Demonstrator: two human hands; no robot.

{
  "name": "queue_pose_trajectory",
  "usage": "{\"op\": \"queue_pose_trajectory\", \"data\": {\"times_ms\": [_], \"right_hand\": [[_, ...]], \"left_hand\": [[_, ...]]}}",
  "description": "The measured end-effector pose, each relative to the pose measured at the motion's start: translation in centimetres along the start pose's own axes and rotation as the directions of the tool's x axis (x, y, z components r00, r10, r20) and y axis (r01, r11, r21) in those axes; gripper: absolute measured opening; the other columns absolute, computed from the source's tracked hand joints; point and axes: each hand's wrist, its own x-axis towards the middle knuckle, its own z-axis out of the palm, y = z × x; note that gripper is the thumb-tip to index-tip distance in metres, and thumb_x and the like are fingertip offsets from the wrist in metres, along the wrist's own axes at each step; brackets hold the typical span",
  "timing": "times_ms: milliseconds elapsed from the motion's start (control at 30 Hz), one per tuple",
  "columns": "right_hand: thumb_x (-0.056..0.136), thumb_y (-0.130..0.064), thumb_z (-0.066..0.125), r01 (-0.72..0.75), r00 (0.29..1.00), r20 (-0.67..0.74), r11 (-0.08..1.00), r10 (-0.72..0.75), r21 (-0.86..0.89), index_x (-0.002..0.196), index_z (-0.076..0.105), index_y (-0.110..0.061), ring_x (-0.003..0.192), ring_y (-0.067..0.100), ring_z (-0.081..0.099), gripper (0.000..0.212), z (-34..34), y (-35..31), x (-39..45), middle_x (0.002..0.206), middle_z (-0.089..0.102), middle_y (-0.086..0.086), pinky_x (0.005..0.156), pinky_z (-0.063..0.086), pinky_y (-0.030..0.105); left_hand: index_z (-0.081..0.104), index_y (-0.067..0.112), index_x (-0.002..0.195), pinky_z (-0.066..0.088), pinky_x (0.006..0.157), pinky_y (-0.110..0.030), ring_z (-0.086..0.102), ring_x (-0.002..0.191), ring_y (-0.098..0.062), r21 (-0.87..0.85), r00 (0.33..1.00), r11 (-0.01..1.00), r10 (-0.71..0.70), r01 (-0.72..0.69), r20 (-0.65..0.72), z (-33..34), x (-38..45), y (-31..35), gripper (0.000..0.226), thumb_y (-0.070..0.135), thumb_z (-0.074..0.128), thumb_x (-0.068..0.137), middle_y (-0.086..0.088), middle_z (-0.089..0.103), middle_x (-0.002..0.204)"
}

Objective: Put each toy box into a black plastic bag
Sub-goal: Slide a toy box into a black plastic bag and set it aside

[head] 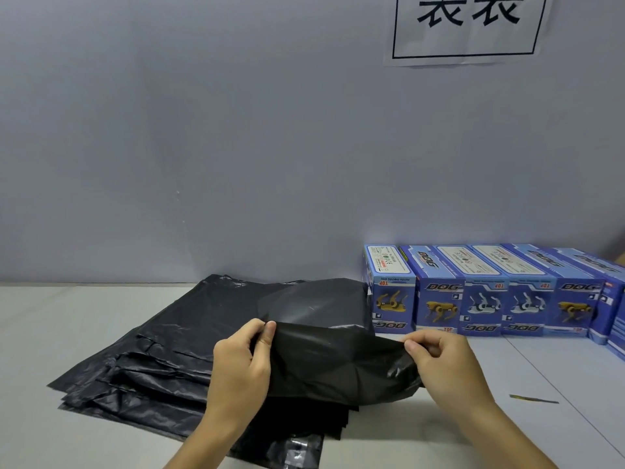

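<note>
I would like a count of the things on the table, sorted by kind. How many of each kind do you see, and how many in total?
Blue toy boxes: 7 in view, the row runs past the right edge
Black bag held up by both hands: 1
Pile of flat black bags: 1 pile, number of bags cannot be told
Thin strip on the table: 1
Total: 10

The paper sign [468, 27] on the wall is cut off by the top edge, the row of toy boxes [487, 289] runs out past the right edge, their small print is unreadable, and the lifted black bag [338, 363] hides part of the bag stack [152, 360].
</note>
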Motion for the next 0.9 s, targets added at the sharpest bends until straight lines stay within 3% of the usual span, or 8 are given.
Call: {"op": "queue_pose_trajectory", "data": {"times_ms": [167,267,333,467,667,767,833,900], "right_hand": [[0.093,-0.006,0.065,0.045,0.999,0.033,0.98,-0.039,-0.193,0.076,0.068,-0.028,0.078,0.002,0.062,0.029,0.4,0.6,-0.1,0.081,0.068,-0.012,0.054,0.041,0.005],[0.094,-0.007,0.064,0.078,0.996,0.055,0.97,-0.067,-0.231,0.078,0.068,-0.028,0.079,0.003,0.062,0.027,0.7,0.8,-0.3,0.083,0.068,-0.012,0.057,0.042,0.005],[0.095,-0.008,0.063,0.106,0.994,0.066,0.962,-0.092,-0.252,0.077,0.066,-0.028,0.079,0.004,0.062,0.027,1.0,0.9,-0.6,0.081,0.068,-0.012,0.057,0.044,0.006],[0.098,-0.011,0.059,0.123,0.989,0.119,0.951,-0.092,-0.285,0.082,0.068,-0.023,0.077,0.004,0.062,0.022,2.4,1.4,-1.1,0.079,0.067,-0.011,0.058,0.047,0.008],[0.101,-0.016,0.054,0.179,0.975,0.18,0.936,-0.128,-0.303,0.094,0.064,-0.03,0.083,0.001,0.061,0.018,4.6,2.1,-2.1,0.087,0.067,-0.015,0.063,0.045,0.007],[0.101,-0.014,0.054,0.193,0.972,0.19,0.936,-0.141,-0.295,0.094,0.059,-0.032,0.082,0.002,0.062,0.02,4.9,2.1,-2.2,0.086,0.066,-0.016,0.063,0.047,0.009],[0.099,-0.013,0.056,0.203,0.973,0.169,0.936,-0.158,-0.288,0.094,0.057,-0.033,0.081,0.002,0.06,0.02,5.0,2.1,-2.2,0.085,0.063,-0.016,0.063,0.046,0.01],[0.099,-0.015,0.057,0.199,0.977,0.14,0.935,-0.164,-0.292,0.1,0.056,-0.033,0.085,0.003,0.057,0.018,5.0,2.1,-2.3,0.092,0.06,-0.014,0.066,0.044,0.01]], "left_hand": [[0.05,0.022,0.066,0.026,0.04,-0.014,0.04,0.041,-0.011,0.21,0.997,0.975,0.075,-0.072,-0.007,0.1,-0.5,0.3,0.031,0.026,0.054,0.097,0.011,0.048,0.05],[0.051,0.022,0.072,0.032,0.051,-0.011,0.051,0.062,-0.007,0.361,0.991,0.926,0.13,-0.112,-0.028,0.1,-0.5,0.6,0.024,0.029,0.053,0.095,0.014,0.049,0.072],[0.05,0.021,0.073,0.036,0.057,-0.013,0.052,0.07,-0.006,0.297,0.996,0.952,0.081,-0.07,-0.025,0.3,-0.3,0.5,0.025,0.022,0.055,0.098,0.012,0.051,0.078],[0.045,0.016,0.065,0.034,0.054,-0.018,0.039,0.055,-0.009,0.106,0.997,0.992,-0.07,0.072,-0.017,0.6,-0.3,0.3,0.036,0.016,0.054,0.1,0.005,0.044,0.06],[0.051,0.014,0.079,0.037,0.057,-0.02,0.043,0.062,-0.009,-0.04,0.979,0.978,-0.206,0.206,0.001,1.1,-0.4,-0.2,0.024,0.022,0.051,0.102,-0.001,0.049,0.071],[0.052,0.022,0.1,0.041,0.062,-0.012,0.053,0.071,0.002,-0.144,0.933,0.922,-0.36,0.359,0.018,1.3,-0.2,-0.5,0.003,0.023,0.051,0.102,0.003,0.059,0.09],[0.057,0.021,0.106,0.041,0.073,-0.017,0.056,0.088,0.001,-0.155,0.886,0.873,-0.458,0.463,0.067,1.5,-0.1,-0.9,0.01,0.026,0.05,0.103,0.009,0.062,0.102],[0.062,0.016,0.094,0.041,0.073,-0.024,0.055,0.082,-0.002,-0.133,0.851,0.842,-0.508,0.523,0.131,1.6,-0.1,-1.0,0.028,0.033,0.043,0.105,0.009,0.064,0.094]]}}
